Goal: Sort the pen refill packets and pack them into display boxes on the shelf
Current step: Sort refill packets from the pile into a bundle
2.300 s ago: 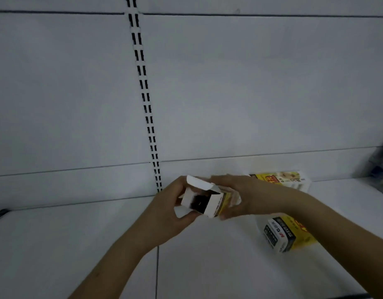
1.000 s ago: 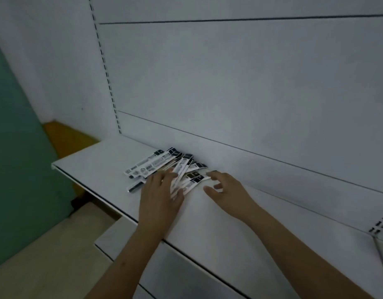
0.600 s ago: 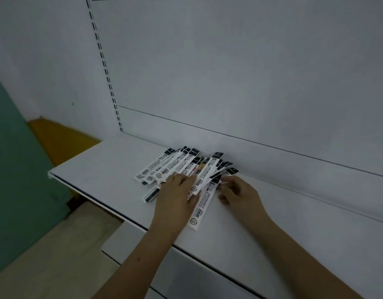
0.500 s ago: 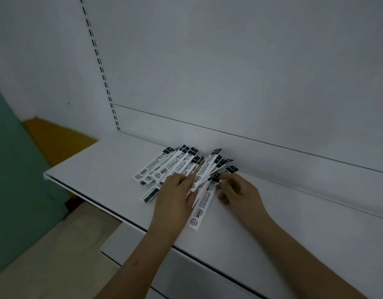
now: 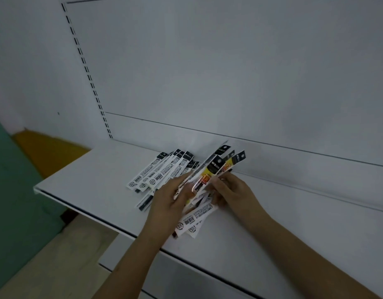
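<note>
Several long pen refill packets (image 5: 162, 171), white with black tops and barcodes, lie fanned on the white shelf (image 5: 89, 180). My left hand (image 5: 171, 201) and my right hand (image 5: 233, 190) together hold a small bunch of packets (image 5: 216, 169) tilted up off the shelf, their yellow and black fronts showing. Both hands have fingers curled round the bunch. More packets (image 5: 194, 219) lie under and in front of my hands. No display box is in view.
The shelf's left front corner (image 5: 38, 188) is close by, with a lower shelf (image 5: 130, 253) beneath it. A slotted upright (image 5: 87, 67) runs up the white back panel. A green wall and a yellow surface (image 5: 46, 147) lie to the left.
Earlier I held an open small box; the view then turned left to the packet pile. Both hands pressed on the packets, then gathered some and lifted them off the shelf.
</note>
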Tool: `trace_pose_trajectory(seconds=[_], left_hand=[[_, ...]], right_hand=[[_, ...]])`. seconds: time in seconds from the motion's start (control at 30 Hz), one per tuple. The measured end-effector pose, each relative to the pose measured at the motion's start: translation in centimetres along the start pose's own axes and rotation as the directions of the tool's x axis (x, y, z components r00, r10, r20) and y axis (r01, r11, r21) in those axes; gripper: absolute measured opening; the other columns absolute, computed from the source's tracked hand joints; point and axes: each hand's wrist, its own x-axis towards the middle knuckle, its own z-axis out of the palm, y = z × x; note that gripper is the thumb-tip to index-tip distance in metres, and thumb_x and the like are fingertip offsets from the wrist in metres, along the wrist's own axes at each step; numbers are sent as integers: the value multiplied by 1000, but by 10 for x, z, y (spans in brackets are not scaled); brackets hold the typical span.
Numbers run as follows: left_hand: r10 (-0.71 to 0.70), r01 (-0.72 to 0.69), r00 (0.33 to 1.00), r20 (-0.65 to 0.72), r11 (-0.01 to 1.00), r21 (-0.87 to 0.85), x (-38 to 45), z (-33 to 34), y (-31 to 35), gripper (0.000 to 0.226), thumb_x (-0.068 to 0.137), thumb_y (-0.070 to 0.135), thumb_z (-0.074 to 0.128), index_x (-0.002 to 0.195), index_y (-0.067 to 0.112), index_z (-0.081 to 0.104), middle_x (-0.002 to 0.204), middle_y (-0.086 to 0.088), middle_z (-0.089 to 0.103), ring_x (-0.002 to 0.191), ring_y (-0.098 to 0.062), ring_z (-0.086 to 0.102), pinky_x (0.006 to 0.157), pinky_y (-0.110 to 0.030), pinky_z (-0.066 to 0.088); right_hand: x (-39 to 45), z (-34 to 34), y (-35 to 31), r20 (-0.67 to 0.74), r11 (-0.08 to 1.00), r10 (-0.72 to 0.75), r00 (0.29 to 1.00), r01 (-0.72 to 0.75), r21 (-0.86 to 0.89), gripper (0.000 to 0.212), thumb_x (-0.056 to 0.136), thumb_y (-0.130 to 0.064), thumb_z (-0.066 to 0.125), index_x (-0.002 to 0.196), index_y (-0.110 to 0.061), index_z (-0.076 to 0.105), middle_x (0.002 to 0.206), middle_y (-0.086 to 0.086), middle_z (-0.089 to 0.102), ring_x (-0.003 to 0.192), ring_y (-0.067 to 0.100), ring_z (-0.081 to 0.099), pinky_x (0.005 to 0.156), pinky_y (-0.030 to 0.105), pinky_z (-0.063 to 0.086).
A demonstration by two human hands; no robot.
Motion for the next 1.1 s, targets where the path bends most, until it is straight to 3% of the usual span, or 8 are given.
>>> trace_pose_trajectory(seconds=[0.13,0.2,0.37,0.47,0.6,0.7,0.83,1.1], left_hand=[[21,-13,992,125,998,-63,8,7,14,28,97,31,52,122,32,66,85,17,71,78,0,68,67,-7,47],[32,-16,980,197,997,-79,11,16,22,25,99,26,53,119,28,67,82,14,70,75,3,67,65,-7,46],[59,-73,954,294,997,35,18,31,23,22,95,47,55,93,29,67,73,2,60,60,4,52,58,-9,39],[67,-85,953,296,995,49,17,34,12,21,94,42,59,109,28,65,96,9,64,90,3,61,79,-15,47],[182,-284,929,322,908,308,6,36,-7,41,93,48,58,132,38,53,127,22,51,123,13,39,103,-10,31],[192,-350,907,375,838,418,5,41,-21,59,85,62,54,134,29,57,130,13,52,122,-3,46,105,-25,37],[219,-337,925,310,850,405,8,44,-22,52,84,53,54,125,23,64,122,9,57,112,-6,52,99,-28,46],[326,-404,911,251,830,386,10,41,-21,44,91,47,53,125,22,63,123,9,57,115,-10,53,96,-38,47]], right_hand=[[1,-6,4,27,996,-26,999,23,91,41,86,-50,61,110,-18,67,104,4,74,98,24,70,90,39,56],[3,-9,5,69,961,-81,994,59,271,45,88,-45,65,125,-20,62,120,8,69,113,27,64,97,44,50],[2,-19,-9,31,786,-12,999,-9,618,44,92,-27,55,127,0,59,120,15,66,110,29,64,92,39,54],[2,-31,-13,-32,710,29,999,2,705,25,97,-19,50,109,-5,67,120,14,68,110,26,65,88,39,57],[3,-47,-22,-207,846,-58,977,159,509,20,99,-11,50,113,-9,64,98,12,73,92,25,70,79,37,58],[3,-54,-32,-252,935,-89,964,168,313,10,97,-12,56,99,-14,66,77,6,67,73,21,65,67,36,55],[2,-57,-35,-325,991,-63,944,97,89,15,85,-22,73,83,-15,61,63,2,59,53,11,55,48,21,44],[-20,-55,-10,-88,976,39,995,-57,-209,21,81,-27,78,90,-11,67,83,8,73,71,12,67,69,22,53]])
